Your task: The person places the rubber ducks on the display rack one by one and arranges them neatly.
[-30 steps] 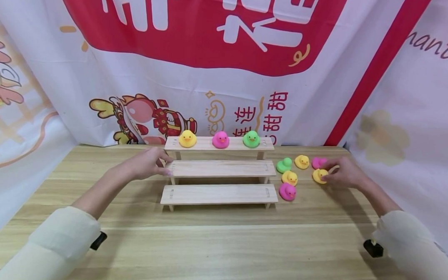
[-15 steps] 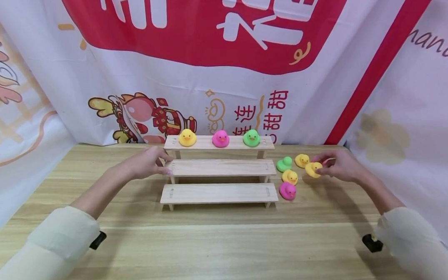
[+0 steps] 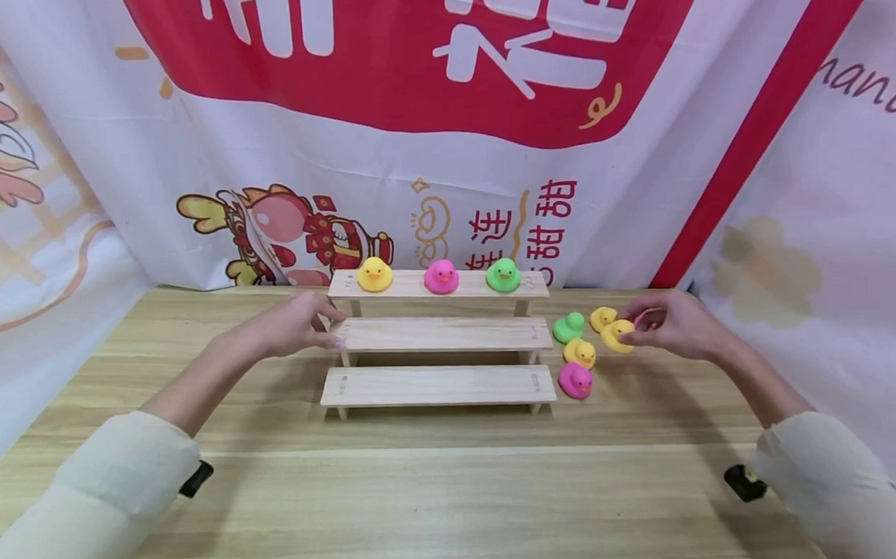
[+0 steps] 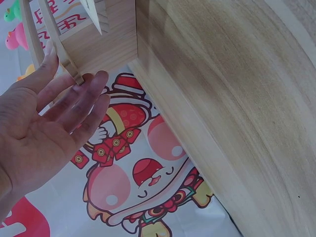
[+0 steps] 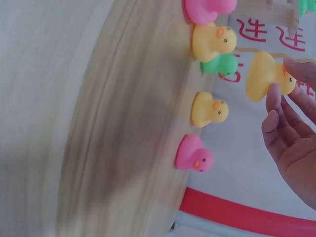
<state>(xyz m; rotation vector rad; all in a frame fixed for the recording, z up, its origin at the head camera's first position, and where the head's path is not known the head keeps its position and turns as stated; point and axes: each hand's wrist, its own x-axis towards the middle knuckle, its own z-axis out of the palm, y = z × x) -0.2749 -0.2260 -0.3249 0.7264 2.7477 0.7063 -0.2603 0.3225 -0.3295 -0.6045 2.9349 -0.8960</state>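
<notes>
A three-step wooden display stand (image 3: pixel 438 386) stands on the table. My left hand (image 3: pixel 296 324) grips the left end of its middle step (image 3: pixel 443 335); in the left wrist view the thumb (image 4: pixel 51 59) lies on one face, fingers around the edge. My right hand (image 3: pixel 678 324) pinches a yellow rubber duck (image 5: pixel 261 76) between thumb and fingers, held up off the table in the right wrist view. Beside the stand sit a green duck (image 3: pixel 569 328), two yellow ducks (image 3: pixel 580 354) and a pink duck (image 3: pixel 576 381). Another pink duck (image 5: pixel 192 154) is mostly hidden behind my right hand in the head view.
Along the top step sit a yellow duck (image 3: pixel 375 276), a pink duck (image 3: pixel 441 277) and a green duck (image 3: pixel 504 275). Printed cloth (image 3: pixel 384 182) hangs behind the table (image 3: pixel 427 497), and more cloth rises at both sides.
My right hand has lifted the yellow duck from the table and carried it left and slightly back, toward the other ducks. The left hand has stayed at the stand.
</notes>
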